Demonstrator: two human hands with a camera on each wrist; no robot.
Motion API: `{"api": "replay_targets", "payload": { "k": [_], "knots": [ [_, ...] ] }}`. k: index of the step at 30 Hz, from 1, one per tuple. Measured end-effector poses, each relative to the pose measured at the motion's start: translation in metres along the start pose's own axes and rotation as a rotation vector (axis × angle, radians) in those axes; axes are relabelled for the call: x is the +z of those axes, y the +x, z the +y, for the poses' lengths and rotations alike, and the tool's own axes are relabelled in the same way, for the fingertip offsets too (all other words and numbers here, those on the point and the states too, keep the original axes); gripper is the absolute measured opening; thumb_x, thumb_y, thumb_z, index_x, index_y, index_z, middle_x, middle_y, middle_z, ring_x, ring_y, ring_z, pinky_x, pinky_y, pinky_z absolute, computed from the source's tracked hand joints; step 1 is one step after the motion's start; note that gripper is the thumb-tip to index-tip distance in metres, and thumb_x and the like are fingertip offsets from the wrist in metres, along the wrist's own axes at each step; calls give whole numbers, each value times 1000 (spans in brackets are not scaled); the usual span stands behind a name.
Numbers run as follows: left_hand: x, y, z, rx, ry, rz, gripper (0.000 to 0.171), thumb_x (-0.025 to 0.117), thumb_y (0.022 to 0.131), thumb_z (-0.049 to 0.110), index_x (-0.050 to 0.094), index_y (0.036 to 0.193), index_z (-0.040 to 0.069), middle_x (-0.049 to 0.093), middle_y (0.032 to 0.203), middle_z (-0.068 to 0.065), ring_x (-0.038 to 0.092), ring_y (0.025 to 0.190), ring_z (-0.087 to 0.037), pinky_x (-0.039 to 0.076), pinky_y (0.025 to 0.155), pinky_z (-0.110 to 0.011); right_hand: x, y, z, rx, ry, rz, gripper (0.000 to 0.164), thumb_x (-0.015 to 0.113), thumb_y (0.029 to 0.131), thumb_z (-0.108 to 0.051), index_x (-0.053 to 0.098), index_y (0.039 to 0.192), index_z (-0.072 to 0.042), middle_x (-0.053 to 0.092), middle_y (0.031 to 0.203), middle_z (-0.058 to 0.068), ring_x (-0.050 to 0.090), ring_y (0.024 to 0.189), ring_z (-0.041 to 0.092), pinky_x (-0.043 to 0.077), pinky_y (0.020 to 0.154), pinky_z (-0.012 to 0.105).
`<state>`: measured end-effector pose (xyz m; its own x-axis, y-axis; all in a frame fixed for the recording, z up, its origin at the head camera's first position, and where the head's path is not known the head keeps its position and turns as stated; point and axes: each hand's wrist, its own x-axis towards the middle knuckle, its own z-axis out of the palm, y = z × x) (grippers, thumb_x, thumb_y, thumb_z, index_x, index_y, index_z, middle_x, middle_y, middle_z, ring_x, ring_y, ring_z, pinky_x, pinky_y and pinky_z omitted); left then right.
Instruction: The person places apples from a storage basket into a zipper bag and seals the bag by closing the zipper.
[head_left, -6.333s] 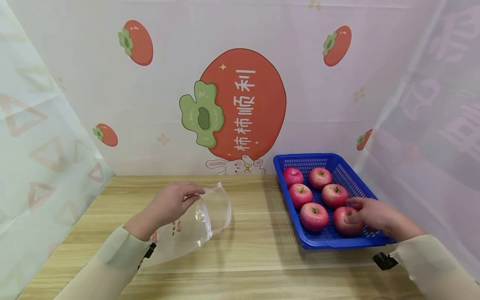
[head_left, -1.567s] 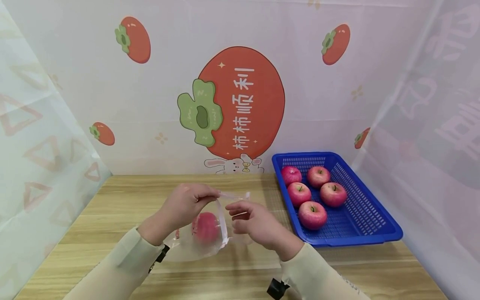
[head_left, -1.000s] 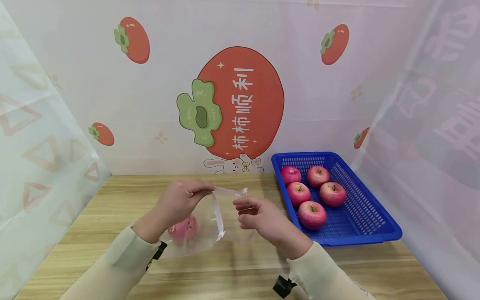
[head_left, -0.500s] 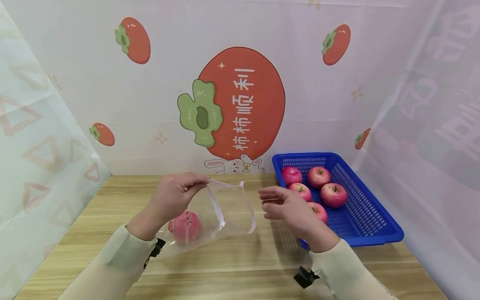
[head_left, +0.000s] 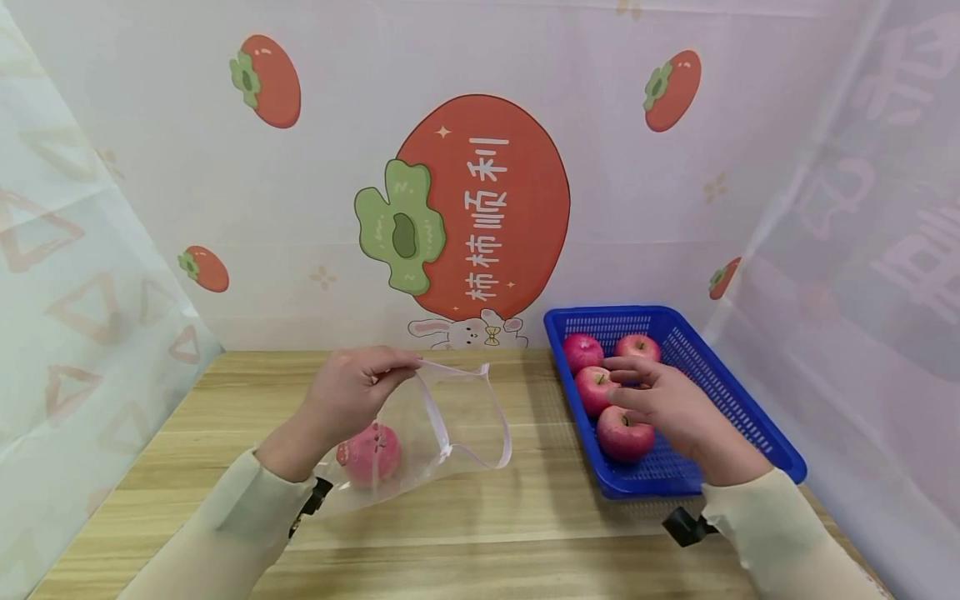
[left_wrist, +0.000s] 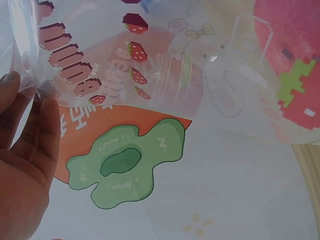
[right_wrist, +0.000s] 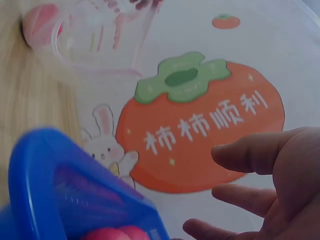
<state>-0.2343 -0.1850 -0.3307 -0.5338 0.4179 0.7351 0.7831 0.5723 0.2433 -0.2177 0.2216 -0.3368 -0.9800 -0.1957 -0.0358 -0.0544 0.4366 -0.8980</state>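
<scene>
From the head, the bag (head_left: 414, 442) is clear and thin, with a pale pink band round its mouth, which gapes toward the right. One apple (head_left: 372, 454), pinkish red, lies inside at the left end. The left hand (head_left: 341, 400) pinches the bag's upper edge between thumb and fingers. A perforated blue basket (head_left: 645, 487) at the right holds more apples (head_left: 625, 435); four show, along its left side and back. Over it is the right hand (head_left: 678, 412), fingers parted and lightly bent; whether they touch an apple I cannot tell. A stretch of tabletop (head_left: 517, 533) separates bag from basket, and the basket's right side comes near the cloth (head_left: 862, 275).

The left wrist view shows pixel-style strawberries (left_wrist: 137, 52) printed on the bag, with fingertips against it at the left.

In the right wrist view, the fingers are spread beside the basket's corner.
</scene>
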Motion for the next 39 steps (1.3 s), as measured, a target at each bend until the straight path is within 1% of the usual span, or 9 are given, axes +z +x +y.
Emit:
{"api": "replay_targets", "payload": {
  "k": [2, 6, 11, 16, 20, 25, 32, 34, 39],
  "knots": [
    [0, 0, 0, -1, -1, -2, 19, 82, 80, 1, 81, 96, 11, 76, 93, 1, 73, 86, -16, 59, 73, -37, -7, -1, 4, 18, -22, 1, 65, 70, 94, -24, 43, 148, -1, 43, 144, 26, 50, 122, 38, 53, 90, 48],
    [0, 0, 1, -3, 2, -5, 19, 81, 80, 1, 81, 96, 11, 76, 94, 0, 73, 87, -16, 59, 74, -38, -19, 0, 13, 102, -34, -24, 76, 70, 95, -28, 32, 154, -1, 37, 148, 29, 46, 128, 42, 50, 95, 52],
    [0, -1, 2, -4, 7, -6, 19, 81, 80, 2, 81, 96, 10, 76, 94, -1, 73, 87, -17, 59, 75, -38, -29, 4, 22, 207, -8, -60, 87, 72, 93, -33, 22, 157, -2, 30, 152, 31, 39, 133, 46, 46, 97, 59],
    [-1, -1, 2, -9, 5, -12, 19, 81, 80, 1, 81, 97, 10, 76, 95, -1, 73, 88, -18, 59, 76, -38, -36, 9, 30, 272, 28, -121, 94, 75, 89, -38, 21, 158, -5, 23, 155, 33, 31, 137, 50, 42, 97, 66],
    [-1, -1, 2, -15, 2, -19, 19, 81, 80, 1, 81, 97, 10, 76, 95, -1, 73, 89, -18, 59, 76, -38, -38, 14, 37, 310, 49, -168, 90, 76, 90, -34, 23, 157, -5, 13, 157, 32, 28, 137, 54, 40, 94, 70],
    [-1, -2, 1, -17, -1, -25, 19, 81, 80, 1, 81, 98, 10, 75, 96, 0, 72, 89, -16, 59, 76, -37, -40, 22, 45, 366, 48, -224, 83, 73, 92, -25, 24, 156, -4, 7, 158, 32, 31, 133, 57, 43, 87, 72],
    [0, -2, 1, 2, -3, -21, 20, 82, 80, 0, 81, 97, 10, 75, 95, 1, 72, 88, -15, 59, 75, -36, -36, 29, 54, 410, 115, -260, 75, 72, 92, -14, 31, 154, -6, 10, 156, 31, 35, 132, 56, 48, 81, 70],
    [1, -1, 1, 2, -6, -23, 19, 82, 80, 0, 81, 96, 10, 76, 94, 1, 72, 88, -15, 59, 75, -36, -34, 30, 55, 419, 127, -262, 74, 72, 91, -11, 32, 154, -6, 13, 156, 30, 33, 132, 57, 49, 80, 70],
    [1, -1, 1, -2, -15, -29, 19, 81, 80, 0, 81, 96, 10, 75, 94, 1, 72, 88, -15, 59, 75, -36, -30, 32, 59, 438, 166, -288, 77, 70, 89, -4, 29, 154, -4, 17, 152, 32, 26, 134, 58, 49, 82, 69]
  ]
}}
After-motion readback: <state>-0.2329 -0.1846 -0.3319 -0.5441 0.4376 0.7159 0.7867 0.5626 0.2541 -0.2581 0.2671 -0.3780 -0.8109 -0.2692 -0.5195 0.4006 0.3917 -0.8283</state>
